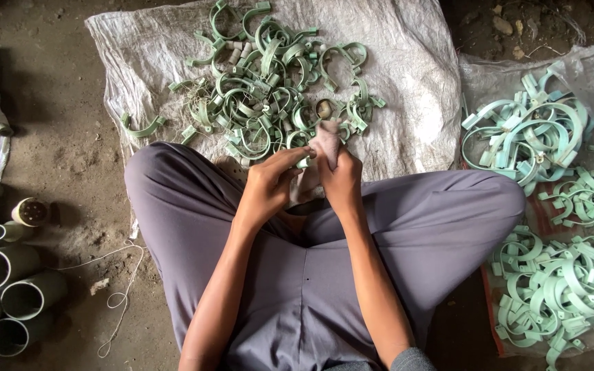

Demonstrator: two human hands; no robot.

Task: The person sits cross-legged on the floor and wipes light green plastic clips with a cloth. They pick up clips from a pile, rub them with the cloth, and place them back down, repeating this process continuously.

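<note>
Left hand (269, 184): forearm angled up from the lap, wrist bent, fingers curled shut, fingertips pinching a small green plastic clamp piece (304, 162) against a pale pinkish cloth rag (326, 141).

Right hand (342, 180): just beside the left, fingers closed around the rag's lower part; the rag stands up above both hands.

Beneath both: grey trousers (441, 220), legs crossed.

Just beyond the fingertips: heap of green C-shaped plastic pipe clamps (269, 89) on a white woven sack (400, 82).

Well right of the right hand: pale mint clamps (558, 275). Well left of the left hand: grey-green pipe sections (8, 288).
</note>
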